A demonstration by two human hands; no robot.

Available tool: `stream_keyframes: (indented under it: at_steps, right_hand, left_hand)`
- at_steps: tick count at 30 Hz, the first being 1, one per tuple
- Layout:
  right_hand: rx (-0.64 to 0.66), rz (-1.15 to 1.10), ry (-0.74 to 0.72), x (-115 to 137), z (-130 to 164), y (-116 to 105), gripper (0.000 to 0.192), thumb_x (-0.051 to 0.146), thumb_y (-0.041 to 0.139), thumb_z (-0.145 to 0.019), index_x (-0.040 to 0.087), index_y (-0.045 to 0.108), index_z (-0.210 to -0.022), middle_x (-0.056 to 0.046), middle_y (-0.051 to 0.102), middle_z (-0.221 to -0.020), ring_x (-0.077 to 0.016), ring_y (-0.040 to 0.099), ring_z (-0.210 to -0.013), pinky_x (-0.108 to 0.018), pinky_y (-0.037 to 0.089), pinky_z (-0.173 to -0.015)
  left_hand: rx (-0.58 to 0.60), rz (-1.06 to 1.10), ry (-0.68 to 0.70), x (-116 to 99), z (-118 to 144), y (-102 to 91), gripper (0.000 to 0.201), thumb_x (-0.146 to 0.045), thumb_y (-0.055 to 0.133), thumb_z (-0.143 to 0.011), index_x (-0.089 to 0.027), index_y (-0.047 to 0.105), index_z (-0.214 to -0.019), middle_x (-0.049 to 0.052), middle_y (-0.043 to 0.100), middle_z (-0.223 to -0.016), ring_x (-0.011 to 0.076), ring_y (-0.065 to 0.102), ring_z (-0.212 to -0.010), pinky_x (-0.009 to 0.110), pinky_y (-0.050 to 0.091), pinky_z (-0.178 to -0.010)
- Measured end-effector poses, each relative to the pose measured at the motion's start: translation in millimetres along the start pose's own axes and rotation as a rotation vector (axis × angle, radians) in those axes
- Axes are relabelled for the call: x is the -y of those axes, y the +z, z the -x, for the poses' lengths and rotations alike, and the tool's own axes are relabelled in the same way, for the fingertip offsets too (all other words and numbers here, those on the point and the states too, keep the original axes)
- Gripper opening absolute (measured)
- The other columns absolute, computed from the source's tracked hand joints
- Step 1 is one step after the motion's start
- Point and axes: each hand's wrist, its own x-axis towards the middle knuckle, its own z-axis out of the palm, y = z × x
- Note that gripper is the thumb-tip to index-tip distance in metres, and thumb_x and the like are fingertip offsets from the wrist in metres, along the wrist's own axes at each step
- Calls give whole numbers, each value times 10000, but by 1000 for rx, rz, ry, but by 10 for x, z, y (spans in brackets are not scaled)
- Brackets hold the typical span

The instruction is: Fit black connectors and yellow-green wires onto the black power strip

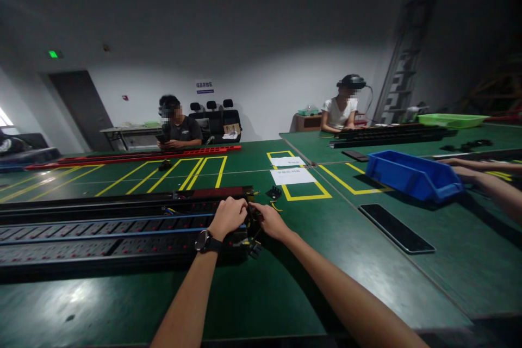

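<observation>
Both hands are at the right end of the long black power strip (122, 228) lying across the near left of the green table (253, 293). The left hand (228, 216), watch (204, 241) on the wrist, is curled into a fist on top of the strip's end, fingers pressed together over it. The right hand (269, 221) comes in from the right with thumb and fingertips pinched at something small right at the end. I can't tell what, probably one of the wires (250, 242) poking out there.

Progress-wise, my read is it's mid-assembly: the end is still open with loose coloured wires hanging out, and a small black part (274, 192) sits just beyond the hands, not fitted. The sockets along the rest of the strip look to be in place already, so mostly the end work seems left.

Containers: a blue bin (411, 174) on the right side, tilted toward the far side so I can't see what's in it. A green tray (452, 119) sits far right, contents not visible either.

Other stuff: two white paper sheets (291, 175) in the yellow-taped box, a flat dark plate (395, 227) near right, a red strip (134, 156) at the far left. Two other people sit at the far side, and someone else's forearms (489, 182) come in from the right edge.
</observation>
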Motion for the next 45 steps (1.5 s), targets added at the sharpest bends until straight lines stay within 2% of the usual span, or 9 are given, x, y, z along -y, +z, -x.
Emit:
stream_keyframes:
  at_steps: [9,24,31,45]
  right_hand:
    - [-15,-71,0,8,-8,-10,663,-3,484,-798,227,643,-1399,-102,719,-1294,-252,659,-1155,-388,482,-1029]
    - [-17,-66,-20,41,-9,-40,653,2,470,-813,213,641,-1407,-104,730,-1277,-252,687,-1114,-372,510,-995]
    - [-60,-46,-62,-42,1,23,586,33,482,-846,155,637,-1398,-138,727,-1267,-263,687,-1097,-396,512,-996]
    - [-55,-56,-61,-1,-2,-5,578,32,497,-855,196,649,-1388,-113,735,-1257,-257,683,-1123,-382,505,-1010]
  left_hand:
    - [7,29,-2,-7,0,-5,274,-261,449,-995,-239,713,-1066,72,754,-1049,245,661,-1049,346,474,-887]
    - [-7,17,8,6,3,30,269,-264,433,-1009,-246,697,-1060,69,746,-1033,248,661,-1047,351,479,-881]
    - [2,-28,5,-54,19,-10,268,-241,434,-1004,-210,695,-1057,101,744,-1058,256,654,-1048,367,480,-886]
    - [2,-51,10,-80,30,-44,289,-242,414,-1000,-217,700,-1029,99,748,-1026,274,660,-1021,379,483,-850]
